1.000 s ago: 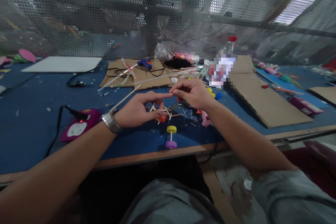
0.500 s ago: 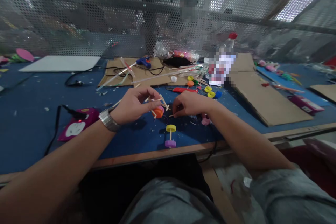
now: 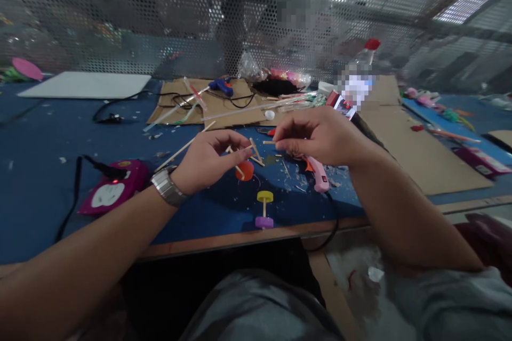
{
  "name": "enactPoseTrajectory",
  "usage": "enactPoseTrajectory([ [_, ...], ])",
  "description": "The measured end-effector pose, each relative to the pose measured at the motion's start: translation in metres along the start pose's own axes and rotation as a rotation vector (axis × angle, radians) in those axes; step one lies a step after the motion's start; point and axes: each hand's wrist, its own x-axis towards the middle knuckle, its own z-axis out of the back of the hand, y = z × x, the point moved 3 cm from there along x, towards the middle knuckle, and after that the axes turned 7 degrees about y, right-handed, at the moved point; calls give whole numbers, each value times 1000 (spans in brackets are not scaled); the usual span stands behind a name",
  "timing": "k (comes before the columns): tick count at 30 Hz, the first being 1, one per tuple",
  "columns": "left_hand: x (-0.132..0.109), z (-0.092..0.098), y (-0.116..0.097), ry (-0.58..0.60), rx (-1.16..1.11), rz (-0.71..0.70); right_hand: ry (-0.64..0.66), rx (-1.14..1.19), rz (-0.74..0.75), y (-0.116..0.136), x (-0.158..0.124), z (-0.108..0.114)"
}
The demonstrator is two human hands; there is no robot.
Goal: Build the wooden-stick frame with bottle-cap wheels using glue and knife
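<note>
My left hand (image 3: 214,162) pinches a small frame of thin wooden sticks (image 3: 256,150) between thumb and fingers. Level with it, to the right, my right hand (image 3: 314,136) grips a short wooden stick (image 3: 269,142) whose tip points left at the frame, a small gap apart. An orange bottle cap (image 3: 245,171) is partly covered by the frame. Nearer the table edge stands a pair of wheels, a yellow cap (image 3: 264,196) and a purple cap (image 3: 264,222) joined by a stick. A pink glue gun (image 3: 319,175) lies below my right hand.
A magenta power box (image 3: 114,186) with a plugged cord lies left. Behind are cardboard (image 3: 236,115), a blue glue gun (image 3: 222,86) and a red-capped bottle (image 3: 366,56). A long stick (image 3: 186,145) lies beyond my left wrist. More cardboard (image 3: 424,154) covers the right side.
My right hand has risen from low by the table, lifting the short stick up beside the frame. The pink glue gun now shows more fully. My left hand keeps hold of the frame.
</note>
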Motion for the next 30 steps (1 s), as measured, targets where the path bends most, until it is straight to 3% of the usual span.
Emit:
enactPoseTrajectory([
  [12, -1, -2, -11, -3, -4, -33, -142, 107, 41, -7, -7, -29],
  [30, -1, -4, -13, 25, -14, -62, -147, 118, 60, -3, -5, -35],
])
